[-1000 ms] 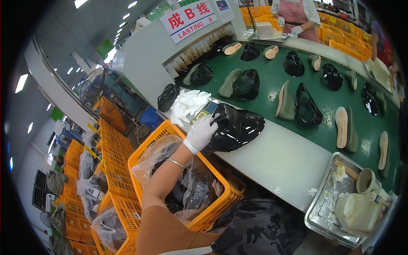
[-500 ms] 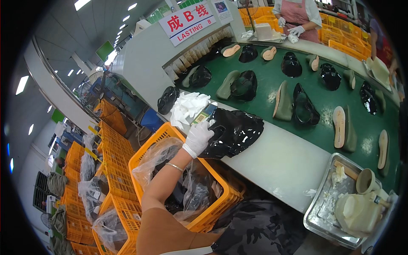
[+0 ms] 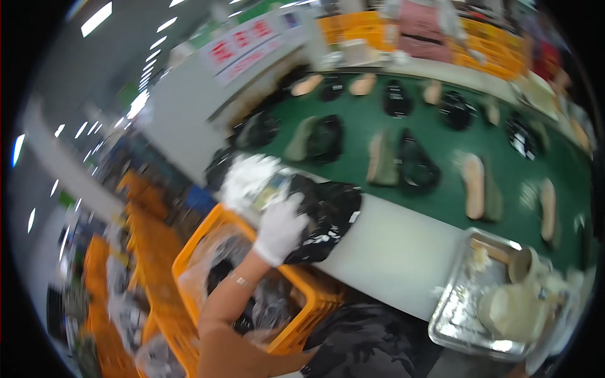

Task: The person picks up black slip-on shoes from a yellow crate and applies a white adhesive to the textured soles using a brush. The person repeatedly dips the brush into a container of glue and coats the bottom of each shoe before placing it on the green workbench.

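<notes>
My left hand (image 3: 281,229), in a white glove, has its fingers closed on the near edge of a pile of glossy black shoe uppers (image 3: 329,220) at the front of the white ledge. White crumpled cloths or gloves (image 3: 251,179) lie beside it, with a small printed packet (image 3: 272,192) between. At the lower right edge, a blurred white glove, apparently my right hand (image 3: 566,301), is beside a cream pot (image 3: 513,312) in a metal tray (image 3: 449,302). Its fingers are too smeared to read. A cup (image 3: 520,264) stands in the tray too.
A green conveyor (image 3: 353,170) carries black uppers and soles (image 3: 474,186) in rows beyond the white ledge (image 3: 397,258). Below my left arm is an orange crate (image 3: 189,252) lined with plastic; more crates (image 3: 157,277) stand left. Across the belt, a person (image 3: 422,28) wears a pink apron.
The view has shifted and blurred, so the ledge and belt sit further left. My left hand stays on the black uppers. The white glove at the lower right shows more now.
</notes>
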Tool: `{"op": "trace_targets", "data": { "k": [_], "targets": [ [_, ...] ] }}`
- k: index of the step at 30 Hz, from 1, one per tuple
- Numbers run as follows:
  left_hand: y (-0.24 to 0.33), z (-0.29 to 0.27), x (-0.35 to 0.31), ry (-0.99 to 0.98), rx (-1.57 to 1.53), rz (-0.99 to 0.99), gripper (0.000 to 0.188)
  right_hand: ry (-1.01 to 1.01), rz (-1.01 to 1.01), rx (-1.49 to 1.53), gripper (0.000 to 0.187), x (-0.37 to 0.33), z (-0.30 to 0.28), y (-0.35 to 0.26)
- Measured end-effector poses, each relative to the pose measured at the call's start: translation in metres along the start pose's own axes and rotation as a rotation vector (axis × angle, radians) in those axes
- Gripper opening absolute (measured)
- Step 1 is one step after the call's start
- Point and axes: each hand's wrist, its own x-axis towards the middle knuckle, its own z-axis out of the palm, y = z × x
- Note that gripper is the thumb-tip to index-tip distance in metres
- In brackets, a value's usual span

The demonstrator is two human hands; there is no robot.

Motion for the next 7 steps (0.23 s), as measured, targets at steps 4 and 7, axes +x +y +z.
{"op": "trace_targets", "data": {
  "k": [4,7],
  "targets": [
    [-0.021,0.022,-0.012,-0.149,-0.108,-0.121,0.030,0.065,0.235,0.159,0.037,-0.027,0.051,-0.029],
    [0.037,0.016,0.083,-0.035,-0.084,-0.081,0.056,-0.144,0.023,0.050,0.011,-0.025,0.055,-0.048]
  ]
}}
